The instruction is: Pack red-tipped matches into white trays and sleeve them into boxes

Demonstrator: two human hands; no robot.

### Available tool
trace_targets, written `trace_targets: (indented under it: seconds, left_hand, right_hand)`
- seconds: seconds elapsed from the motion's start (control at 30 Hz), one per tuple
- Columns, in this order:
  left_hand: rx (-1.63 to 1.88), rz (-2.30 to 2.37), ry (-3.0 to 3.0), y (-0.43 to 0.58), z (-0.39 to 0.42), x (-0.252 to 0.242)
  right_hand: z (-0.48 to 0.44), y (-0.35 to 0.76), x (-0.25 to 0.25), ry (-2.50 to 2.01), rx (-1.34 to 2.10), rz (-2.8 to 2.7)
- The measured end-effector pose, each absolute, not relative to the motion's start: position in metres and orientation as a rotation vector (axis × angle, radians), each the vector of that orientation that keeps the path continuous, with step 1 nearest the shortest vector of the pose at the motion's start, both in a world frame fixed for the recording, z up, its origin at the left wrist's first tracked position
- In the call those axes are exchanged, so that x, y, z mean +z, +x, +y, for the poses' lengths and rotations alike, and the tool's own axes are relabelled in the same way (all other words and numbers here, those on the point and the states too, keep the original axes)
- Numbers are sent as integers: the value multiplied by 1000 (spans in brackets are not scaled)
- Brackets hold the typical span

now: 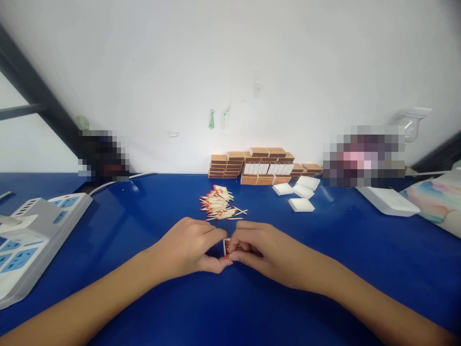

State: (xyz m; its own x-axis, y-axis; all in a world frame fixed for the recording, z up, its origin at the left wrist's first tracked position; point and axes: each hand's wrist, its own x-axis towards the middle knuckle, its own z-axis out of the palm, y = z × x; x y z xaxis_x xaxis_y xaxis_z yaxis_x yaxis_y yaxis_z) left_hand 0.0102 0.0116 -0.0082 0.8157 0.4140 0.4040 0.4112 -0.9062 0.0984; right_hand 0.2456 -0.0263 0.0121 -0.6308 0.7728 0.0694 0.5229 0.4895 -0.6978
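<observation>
Both my hands meet on the blue table (230, 307) around a small white matchbox tray (226, 247) that holds red-tipped matches. My left hand (192, 250) is closed, its thumb and fingers pinching the tray's left end. My right hand (257, 252) is closed too, fingers curled over the tray and the matches from the right. Most of the tray is hidden under my fingers. Just beyond my hands lies a loose pile of red-tipped matches (219, 204).
Stacked brown matchboxes (264, 166) stand against the white wall, with white inner trays (300, 192) in front of them to the right. A white power strip (32, 235) lies at the left edge. A white flat device (389, 201) and a colourful item (437, 202) sit at the right.
</observation>
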Motion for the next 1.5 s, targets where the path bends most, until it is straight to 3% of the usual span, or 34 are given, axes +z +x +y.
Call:
trace_targets:
  seconds: [0.57,0.77,1.5]
  left_hand:
    - [730,620,3052,13,9,-7]
    - [537,723,2960,13,7,-7]
    - [492,745,2930,12,7,-5]
  right_hand:
    - [-29,246,17,-1089,941,-2423]
    - [-29,244,14,-1085,935,-2420]
    - [-24,246,9,-1195,579,-2470]
